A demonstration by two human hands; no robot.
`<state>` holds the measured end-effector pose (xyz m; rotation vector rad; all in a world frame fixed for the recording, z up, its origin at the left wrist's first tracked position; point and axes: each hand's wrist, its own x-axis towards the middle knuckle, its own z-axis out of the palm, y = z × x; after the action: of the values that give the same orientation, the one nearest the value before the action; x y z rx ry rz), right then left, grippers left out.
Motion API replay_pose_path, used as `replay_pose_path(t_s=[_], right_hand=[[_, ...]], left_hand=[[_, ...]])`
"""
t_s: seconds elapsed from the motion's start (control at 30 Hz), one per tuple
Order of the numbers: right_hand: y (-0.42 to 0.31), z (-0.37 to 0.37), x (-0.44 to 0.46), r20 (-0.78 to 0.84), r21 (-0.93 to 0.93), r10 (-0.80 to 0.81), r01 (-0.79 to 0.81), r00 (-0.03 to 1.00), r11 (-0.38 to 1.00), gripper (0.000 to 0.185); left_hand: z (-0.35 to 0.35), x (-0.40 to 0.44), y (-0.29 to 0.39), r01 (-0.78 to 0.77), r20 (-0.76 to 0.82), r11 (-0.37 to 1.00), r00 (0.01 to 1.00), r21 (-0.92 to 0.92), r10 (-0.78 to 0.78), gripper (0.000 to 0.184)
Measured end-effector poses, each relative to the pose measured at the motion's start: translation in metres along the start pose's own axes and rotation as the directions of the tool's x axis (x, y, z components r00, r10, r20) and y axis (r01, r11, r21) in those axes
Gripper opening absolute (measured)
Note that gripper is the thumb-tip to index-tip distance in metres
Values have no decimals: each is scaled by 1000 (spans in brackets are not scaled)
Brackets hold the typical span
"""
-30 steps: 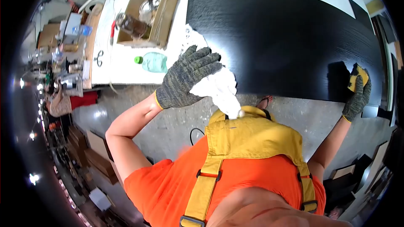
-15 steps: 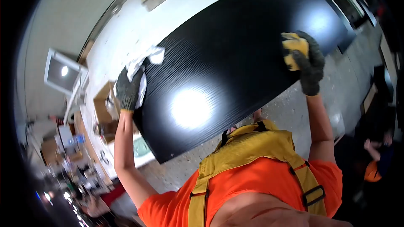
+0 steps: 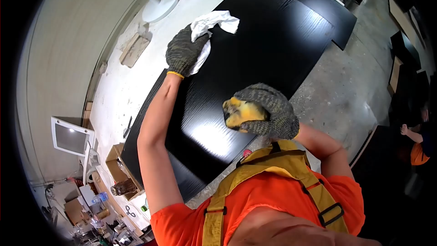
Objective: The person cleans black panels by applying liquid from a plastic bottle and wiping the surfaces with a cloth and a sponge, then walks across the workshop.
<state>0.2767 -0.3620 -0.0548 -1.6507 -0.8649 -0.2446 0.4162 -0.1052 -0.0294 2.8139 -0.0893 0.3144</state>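
A large black wood-grain panel [image 3: 255,64] lies flat before me, with bright glare on its surface. My left hand [image 3: 185,51], in a dark knitted glove, is closed on a crumpled white cloth [image 3: 214,23] at the panel's far-left edge. Part of the cloth hangs over the black surface. Above the panel's near side, my gloved right hand [image 3: 272,109] grips a yellow sponge [image 3: 243,113] with black stains. Whether the sponge touches the panel I cannot tell.
The white table [image 3: 114,91] carries a cardboard box [image 3: 119,166] with a brown glass jar [image 3: 123,187], scissors [image 3: 130,211], a flat block [image 3: 134,49] and a round white lamp base [image 3: 161,5]. Another person [image 3: 416,141] is at the far right, beside dark panels.
My right hand has come left and nearer my body with the sponge. The left hand, still holding the cloth, has moved farther out and to the right. My view has shifted.
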Motion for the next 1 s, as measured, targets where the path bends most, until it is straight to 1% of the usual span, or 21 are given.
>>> replay_pose_path(t_s=[0.03, 0.1, 0.13, 0.17, 0.2, 0.23, 0.3, 0.33, 0.37, 0.4, 0.43, 0.5, 0.57, 0.63, 0.7, 0.73, 0.83, 0.87, 0.9, 0.97, 1.0], right_hand=[[-1, -12, 1, 51, 71, 82, -85, 995, 994, 58], [16, -49, 8, -55, 22, -26, 27, 998, 999, 55], [30, -73, 13, -62, 250, 119, -100, 991, 963, 52], [43, -96, 18, -67, 470, 261, -200, 963, 859, 49], [61, -117, 21, -174, 491, 319, -199, 932, 848, 50], [65, -137, 25, -207, 407, 358, -253, 911, 878, 47], [76, -130, 27, -304, 351, 260, -147, 916, 925, 46], [73, -129, 29, -286, 41, 130, -123, 949, 991, 46], [73, -132, 30, -225, -265, 14, -75, 974, 961, 46], [75, -131, 28, -290, -52, 107, -127, 951, 991, 50], [79, -130, 27, -298, -5, 91, -97, 950, 995, 50], [87, -128, 23, -323, 77, 61, -38, 944, 996, 51], [86, -133, 23, -271, 28, 46, -40, 962, 999, 54], [85, -136, 22, -235, -28, 31, -39, 971, 999, 54], [87, -138, 19, -250, -22, 31, -38, 968, 999, 56], [86, -138, 18, -246, -35, 34, -44, 969, 998, 57], [86, -137, 22, -240, -52, 46, -60, 970, 997, 56], [86, -138, 22, -235, -52, 41, -55, 971, 997, 56], [85, -139, 22, -229, -54, 35, -49, 973, 997, 56], [86, -139, 22, -249, -43, -14, 3, 968, 999, 56], [87, -139, 23, -257, -35, -39, 31, 966, 999, 55]], left_hand=[[-2, 0, 4, 2, -7, 1000, 1000, -13, -2, 58], [0, 4, 3, -14, -12, 998, 1000, -68, 13, 56], [-2, 4, 8, 16, -7, 999, 1000, -44, -16, 56], [-2, 4, 13, 47, -3, 999, 999, -24, -47, 56], [7, 8, 4, 67, -10, 997, 998, -29, -67, 54], [3, 8, 13, 30, 23, 986, 999, -161, -27, 52], [9, 17, 9, 28, 54, 989, 998, -144, -20, 50], [4, 21, 32, 99, 36, 990, 995, -101, -96, 50], [13, 36, 44, 119, 38, 990, 992, -74, -116, 54], [21, 52, 56, 121, 47, 992, 992, -21, -120, 57], [30, 72, 69, 121, 55, 992, 991, 28, -122, 60], [43, 110, 99, 44, 85, 999, 995, -2, -44, 72], [72, 152, 114, -61, 44, 997, 997, 43, 60, 67], [84, 179, 139, -157, 53, 988, 986, 1, 156, 69], [101, 197, 144, -177, 20, 981, 984, 78, 176, 70], [103, 197, 142, -207, 50, 975, 978, 75, 204, 71], [98, 187, 148, -297, 6, 955, 955, 9, 297, 67], [111, 195, 135, -301, -18, 951, 953, 78, 303, 69], [108, 193, 138, -303, 9, 951, 953, 67, 303, 70], [100, 190, 144, -304, 62, 952, 951, 43, 302, 72], [110, 197, 133, -339, 29, 938, 941, 69, 338, 72]])
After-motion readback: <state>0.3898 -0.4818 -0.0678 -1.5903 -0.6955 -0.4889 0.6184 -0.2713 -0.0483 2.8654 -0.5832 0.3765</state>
